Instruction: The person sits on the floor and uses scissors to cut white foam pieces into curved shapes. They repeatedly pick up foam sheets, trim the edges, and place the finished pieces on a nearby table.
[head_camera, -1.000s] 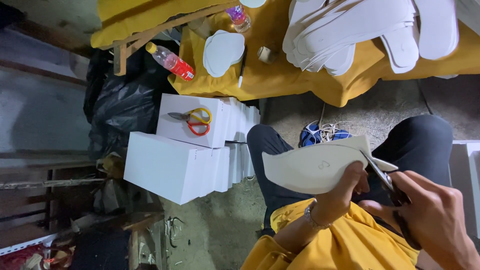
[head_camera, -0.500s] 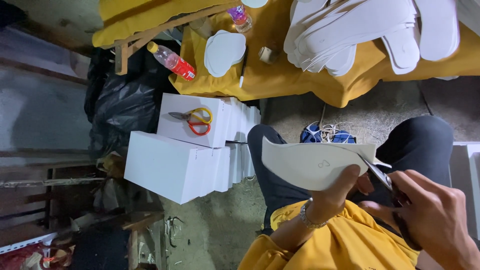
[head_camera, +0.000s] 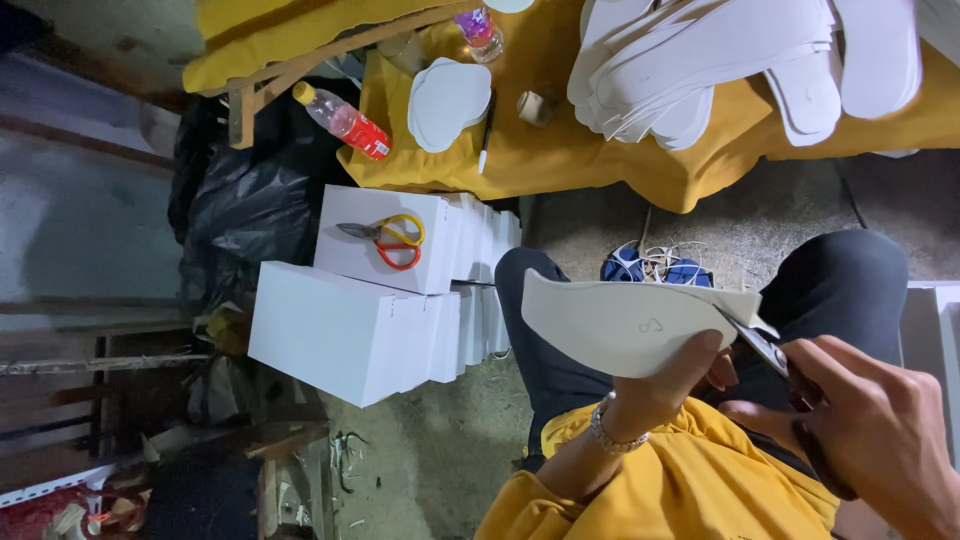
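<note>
Head view: left hand (head_camera: 665, 385) grips white sole (head_camera: 625, 320); right hand (head_camera: 880, 440) clamps scissors (head_camera: 765, 345) at its edge.

yellow-draped table (head_camera: 560, 165), white soles (head_camera: 700, 70), bottle (head_camera: 340, 118)

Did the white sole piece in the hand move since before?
Yes. The white sole piece turned: its pointed tip swung up toward the stacked white boxes, so it lies flatter across the lap.

Dim left side, bright centre, sharp
</note>
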